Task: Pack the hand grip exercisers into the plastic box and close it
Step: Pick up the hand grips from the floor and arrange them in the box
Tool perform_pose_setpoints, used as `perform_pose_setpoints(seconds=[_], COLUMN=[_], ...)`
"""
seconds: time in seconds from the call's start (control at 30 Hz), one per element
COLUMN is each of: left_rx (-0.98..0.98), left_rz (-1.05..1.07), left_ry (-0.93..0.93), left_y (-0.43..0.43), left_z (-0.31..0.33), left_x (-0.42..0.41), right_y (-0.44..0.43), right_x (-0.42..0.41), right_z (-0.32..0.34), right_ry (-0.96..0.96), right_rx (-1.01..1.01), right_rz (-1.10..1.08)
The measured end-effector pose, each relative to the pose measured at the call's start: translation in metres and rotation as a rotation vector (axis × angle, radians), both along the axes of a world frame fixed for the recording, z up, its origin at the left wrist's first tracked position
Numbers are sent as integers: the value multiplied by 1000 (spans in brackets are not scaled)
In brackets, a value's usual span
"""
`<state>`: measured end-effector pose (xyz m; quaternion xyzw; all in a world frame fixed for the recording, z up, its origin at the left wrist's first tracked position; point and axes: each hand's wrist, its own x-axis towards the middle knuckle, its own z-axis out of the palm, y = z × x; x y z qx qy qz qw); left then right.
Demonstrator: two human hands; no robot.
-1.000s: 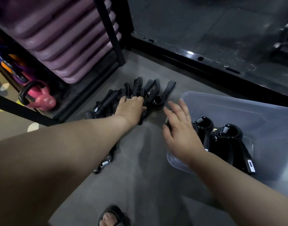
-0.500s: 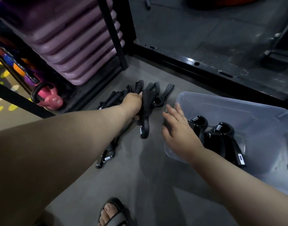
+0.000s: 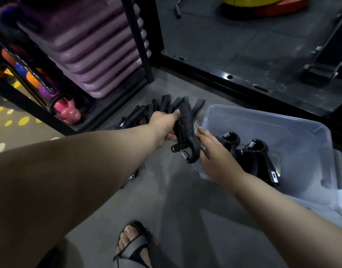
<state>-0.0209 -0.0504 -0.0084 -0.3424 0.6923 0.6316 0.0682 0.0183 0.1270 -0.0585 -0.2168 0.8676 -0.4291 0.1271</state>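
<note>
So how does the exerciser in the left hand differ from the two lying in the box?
The held exerciser is off the floor in the left hand; the boxed pair lies in the plastic box. The held exerciser's spring end points toward the camera, the boxed pair's away. One of the boxed pair shows a white label, the held exerciser none. All are black with metal springs.
</note>
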Motion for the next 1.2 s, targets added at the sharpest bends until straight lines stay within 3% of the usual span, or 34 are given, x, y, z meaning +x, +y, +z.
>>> perform_pose_setpoints(seconds=[0.23,0.33,0.57,0.67,0.77,1.03,1.2], left_rx=[15,-9,135,51,34,60,40], left_rz=[163,144,-75,-275,-295,-340,-347], left_ry=[1,-12,-71,-148,-129,115,124], left_y=[16,24,35,41,46,60,68], left_z=[16,16,22,21,25,36,16], left_x=[2,6,25,36,39,32,40], right_y=[18,23,43,52,57,51,59], right_x=[4,4,9,11,8,-11,-10], right_z=[38,50,36,32,34,52,37], right_ry=[-241,-344,-267,-270,-294,-577,-725], right_rx=[-342,-451,-328,-315,-346,-358,-610], right_rz=[-388,-394,-446,-511,-549,-731,-832])
